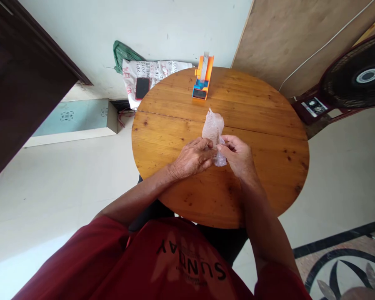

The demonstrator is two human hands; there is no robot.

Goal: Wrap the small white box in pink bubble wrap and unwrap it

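A crumpled piece of translucent, pinkish bubble wrap (213, 126) lies over the middle of the round wooden table. My left hand (195, 157) is closed on its left side, fingers bent over the near part. On the other side, my right hand (237, 154) pinches the wrap's right edge between thumb and fingers. Whether anything is wrapped inside, I cannot tell. Beyond the wrap stands an orange and blue tape dispenser (203, 77) with a roll of clear tape in it.
The round wooden table (268, 121) has a seam across it. Behind its left edge are a printed white sack (162, 68), a dark phone (141, 88) and a green bag (125, 54). A fan (359, 75) stands at the right, a box-like ledge (78, 118) at the left.
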